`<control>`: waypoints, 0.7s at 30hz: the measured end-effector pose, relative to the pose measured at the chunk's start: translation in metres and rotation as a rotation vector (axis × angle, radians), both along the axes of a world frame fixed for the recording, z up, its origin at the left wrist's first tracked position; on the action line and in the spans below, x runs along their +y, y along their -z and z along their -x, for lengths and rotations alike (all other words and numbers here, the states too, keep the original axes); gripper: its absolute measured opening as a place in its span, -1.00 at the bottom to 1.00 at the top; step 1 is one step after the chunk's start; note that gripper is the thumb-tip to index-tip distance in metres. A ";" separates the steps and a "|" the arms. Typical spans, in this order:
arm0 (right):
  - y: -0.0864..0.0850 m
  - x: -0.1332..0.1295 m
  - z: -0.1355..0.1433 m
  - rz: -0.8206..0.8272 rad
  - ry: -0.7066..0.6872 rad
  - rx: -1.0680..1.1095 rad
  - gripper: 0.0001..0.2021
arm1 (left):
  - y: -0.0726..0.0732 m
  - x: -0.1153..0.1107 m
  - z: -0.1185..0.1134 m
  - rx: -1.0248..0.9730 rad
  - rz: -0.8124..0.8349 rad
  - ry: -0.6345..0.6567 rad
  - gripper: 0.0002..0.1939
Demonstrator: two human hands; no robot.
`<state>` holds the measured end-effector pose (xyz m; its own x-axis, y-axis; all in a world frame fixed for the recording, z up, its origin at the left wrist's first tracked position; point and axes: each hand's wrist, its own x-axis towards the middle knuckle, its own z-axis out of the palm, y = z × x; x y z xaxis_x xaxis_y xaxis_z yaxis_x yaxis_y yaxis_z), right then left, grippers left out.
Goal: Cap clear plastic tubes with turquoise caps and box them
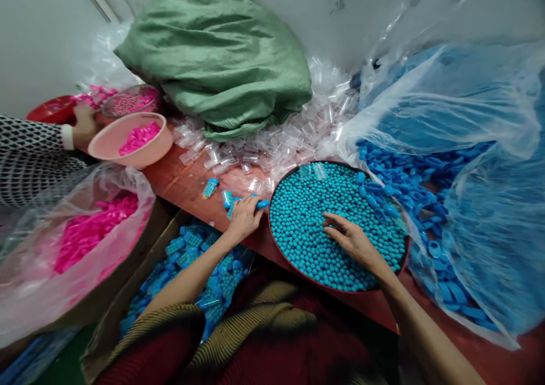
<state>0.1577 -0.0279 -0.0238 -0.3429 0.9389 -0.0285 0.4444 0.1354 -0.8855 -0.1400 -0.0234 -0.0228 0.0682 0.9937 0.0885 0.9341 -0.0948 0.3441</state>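
Observation:
My left hand [246, 217] is closed at the table edge, palm down, around a blue plastic piece [263, 204] whose rounded end sticks out on the right. Just beyond its fingers lies a small clear container of blue beads [227, 198], and another blue-capped container [210, 188] is farther left. Over a round red-rimmed tray [272, 234] of blue beads [304, 226], my right hand [351, 240] hovers with thumb and forefinger apart; nothing shows between them. Two clear empty cups [313, 171] and several blue caps [374, 200] rest on the beads.
Clear cups [276, 141] are heaped behind, beneath a green sack [225, 55]. A plastic bag [489, 203] of blue caps stands right. Below left is a carton [102, 331] of bead-filled containers. Another person's hand [85, 126] is near a pink bowl [159, 146].

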 end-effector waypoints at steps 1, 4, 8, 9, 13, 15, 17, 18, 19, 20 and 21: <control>0.000 0.001 0.000 0.005 -0.005 -0.002 -0.63 | 0.001 -0.002 0.002 -0.013 -0.011 -0.035 -0.64; 0.000 0.002 0.001 0.026 -0.008 -0.006 -0.63 | 0.003 -0.005 0.005 -0.034 -0.053 -0.104 -0.50; -0.004 0.000 0.004 -0.011 -0.021 -0.039 -0.64 | 0.004 -0.003 0.003 0.072 -0.042 0.046 -0.49; -0.007 0.000 0.008 -0.045 -0.035 -0.058 -0.65 | 0.005 -0.002 0.003 0.095 -0.030 0.091 -0.53; -0.022 0.009 0.048 -0.340 -0.151 -0.211 -0.69 | 0.006 0.001 0.012 0.104 -0.052 0.072 -0.62; -0.031 0.020 0.083 -0.485 -0.279 -0.367 -0.69 | 0.007 0.007 0.026 0.111 -0.098 -0.074 -0.55; -0.037 0.031 0.124 -0.541 -0.360 -0.526 -0.66 | 0.007 0.017 0.044 0.147 -0.107 -0.213 -0.46; -0.039 0.036 0.144 -0.555 -0.369 -0.599 -0.67 | 0.007 0.024 0.054 0.169 -0.084 -0.256 -0.41; -0.039 0.040 0.162 -0.565 -0.366 -0.664 -0.68 | 0.007 0.030 0.064 0.188 -0.044 -0.275 -0.39; -0.037 0.043 0.179 -0.559 -0.355 -0.727 -0.68 | 0.008 0.036 0.072 0.206 0.009 -0.271 -0.39; -0.034 0.045 0.192 -0.534 -0.358 -0.786 -0.66 | 0.010 0.041 0.079 0.221 0.065 -0.254 -0.42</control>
